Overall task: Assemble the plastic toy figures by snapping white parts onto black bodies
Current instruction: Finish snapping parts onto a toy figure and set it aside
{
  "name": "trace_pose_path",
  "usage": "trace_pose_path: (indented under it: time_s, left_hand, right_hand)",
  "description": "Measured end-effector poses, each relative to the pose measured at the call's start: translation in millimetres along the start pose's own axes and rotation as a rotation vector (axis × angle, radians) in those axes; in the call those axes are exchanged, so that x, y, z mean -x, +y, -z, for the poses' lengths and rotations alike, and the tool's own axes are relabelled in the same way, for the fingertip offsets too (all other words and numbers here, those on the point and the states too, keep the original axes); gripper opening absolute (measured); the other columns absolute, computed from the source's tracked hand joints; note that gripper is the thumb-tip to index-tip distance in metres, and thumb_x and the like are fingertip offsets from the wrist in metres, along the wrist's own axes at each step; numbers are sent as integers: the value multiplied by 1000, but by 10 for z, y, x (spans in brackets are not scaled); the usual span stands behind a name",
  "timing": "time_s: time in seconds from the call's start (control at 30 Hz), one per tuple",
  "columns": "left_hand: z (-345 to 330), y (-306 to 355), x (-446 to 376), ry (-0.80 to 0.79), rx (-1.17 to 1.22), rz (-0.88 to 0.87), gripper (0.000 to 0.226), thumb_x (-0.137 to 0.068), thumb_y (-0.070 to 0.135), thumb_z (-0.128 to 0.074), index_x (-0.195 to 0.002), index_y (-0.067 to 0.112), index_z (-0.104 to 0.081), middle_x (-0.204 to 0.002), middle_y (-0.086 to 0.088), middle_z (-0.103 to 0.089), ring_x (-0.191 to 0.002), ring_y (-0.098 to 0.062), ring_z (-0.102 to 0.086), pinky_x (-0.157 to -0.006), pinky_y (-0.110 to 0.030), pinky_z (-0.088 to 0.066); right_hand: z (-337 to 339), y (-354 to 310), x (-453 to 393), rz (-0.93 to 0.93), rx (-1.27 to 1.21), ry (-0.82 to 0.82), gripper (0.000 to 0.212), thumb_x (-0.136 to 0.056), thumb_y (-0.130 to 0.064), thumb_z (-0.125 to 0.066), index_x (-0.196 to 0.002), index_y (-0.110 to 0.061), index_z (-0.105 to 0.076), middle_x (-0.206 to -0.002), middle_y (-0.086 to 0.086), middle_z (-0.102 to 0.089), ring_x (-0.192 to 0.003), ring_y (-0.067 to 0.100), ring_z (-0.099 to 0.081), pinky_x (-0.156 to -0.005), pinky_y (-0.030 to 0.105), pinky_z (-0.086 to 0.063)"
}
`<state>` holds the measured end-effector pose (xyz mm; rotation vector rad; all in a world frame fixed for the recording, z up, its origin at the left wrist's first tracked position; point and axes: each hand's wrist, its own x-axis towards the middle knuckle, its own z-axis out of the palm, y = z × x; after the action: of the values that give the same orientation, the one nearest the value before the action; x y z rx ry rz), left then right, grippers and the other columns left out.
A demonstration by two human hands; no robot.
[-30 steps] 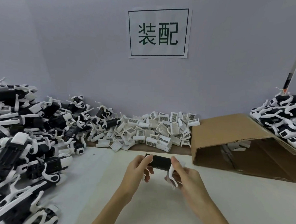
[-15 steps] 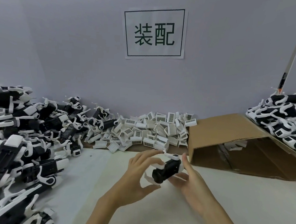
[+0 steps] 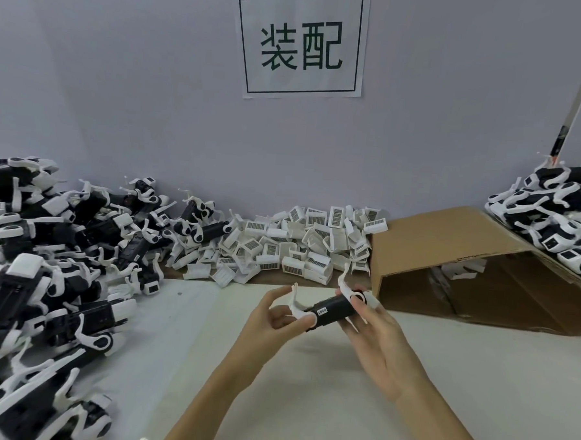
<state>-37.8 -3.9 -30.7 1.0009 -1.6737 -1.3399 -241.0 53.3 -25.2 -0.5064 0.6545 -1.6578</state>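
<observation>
A black toy body (image 3: 333,310) with white curved pieces at both ends is held above the white table cover, between my two hands. My left hand (image 3: 277,315) pinches its near left end, where a white hooked piece (image 3: 295,300) sticks up. My right hand (image 3: 374,328) grips the right end, fingers curled round the body beside a white ring part (image 3: 359,295). A heap of small white clip parts (image 3: 294,247) with barcode labels lies against the wall behind my hands.
A large pile of black-and-white figures (image 3: 51,268) fills the left side of the table. An open cardboard box (image 3: 474,273) lies on its side at the right, with another pile of figures (image 3: 558,223) on top of it. A printed sign (image 3: 301,43) hangs on the wall.
The toy body has been turned between my hands and now lies more level, tilted up to the right. My left hand's fingers have closed onto its left end.
</observation>
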Motion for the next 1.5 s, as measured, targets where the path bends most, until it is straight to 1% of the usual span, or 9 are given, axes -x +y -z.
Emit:
trace_pose_path:
  time_s: [0.43, 0.53, 0.63, 0.87, 1.0, 1.17, 1.33, 1.43, 1.5]
  left_hand:
    - [28, -18, 13, -87, 58, -84, 72, -87, 41, -89, -148, 44, -49, -139, 8, -71, -125, -17, -71, -100, -27, -55]
    - [64, -3, 27, -68, -121, -243, 92, -93, 35, -85, -161, 50, -27, -160, 18, -51, -149, -7, -48, -120, -34, -40]
    - [99, 53, 44, -47, -244, -439, 95, -96, 34, -81, -168, 45, -19, -172, 20, -29, -160, -10, -27, -123, -41, -26]
    - [-39, 67, 40, 132, -676, -816, 77, -86, 54, -87, -155, 40, -53, -162, 18, -44, -151, -14, -41, -120, -37, -33]
    - [0, 97, 18, 175, -758, -897, 77, -86, 51, -88, -153, 32, -57, -164, 12, -44, -150, -13, -45, -120, -32, -33]
    - [-3, 91, 34, 99, -781, -913, 71, -90, 49, -85, -151, 23, -60, -146, 13, -60, -136, -9, -56, -107, -33, -46]
    - [25, 148, 72, 273, -502, -764, 62, -91, 49, -82, -142, 18, -66, -126, 11, -67, -113, -11, -64, -96, -19, -52]
    - [-20, 191, 95, 367, -318, -670, 54, -88, 53, -82, -132, 25, -69, -114, 10, -68, -104, -22, -65, -87, -17, -50]
    - [-110, 201, 119, 362, -261, -617, 51, -85, 52, -85, -129, 31, -69, -115, 11, -66, -107, -22, -64, -88, -18, -50]
  right_hand:
    - [-39, 64, 69, 171, 241, -145, 41, -86, -23, -77, -126, -12, -74, -138, 11, -68, -133, 21, -61, -116, 40, -46]
    - [-36, 68, 110, 377, 565, -182, 54, -87, -16, -82, -137, -21, -62, -139, 0, -66, -133, 16, -61, -106, 28, -51]
    - [-35, 98, 152, 540, 888, -169, 70, -81, -24, -87, -141, -35, -54, -142, -14, -60, -133, 10, -58, -105, 22, -50]
    - [15, 214, 124, 533, 1232, -149, 100, -78, -16, -92, -144, -59, -30, -137, -30, -60, -121, -6, -61, -91, 9, -49]
    - [5, 167, 151, 550, 1396, -196, 102, -81, -23, -89, -142, -67, -20, -139, -51, -41, -134, -16, -44, -101, 2, -37]
    - [19, 157, 171, 570, 1438, -253, 104, -85, -33, -86, -155, -56, -12, -142, -54, -36, -144, -11, -33, -107, 1, -24]
    - [24, 115, 145, 599, 1387, -227, 102, -86, -42, -83, -161, -46, -14, -161, -28, -35, -150, -1, -31, -115, 18, -30]
    - [77, 135, 98, 624, 1465, -203, 81, -93, -36, -76, -159, -42, -29, -159, -29, -37, -146, -7, -34, -113, 7, -29]
    - [114, 190, 70, 612, 1445, -186, 61, -99, -30, -69, -150, -48, -40, -148, -27, -49, -134, -8, -47, -111, 15, -41]
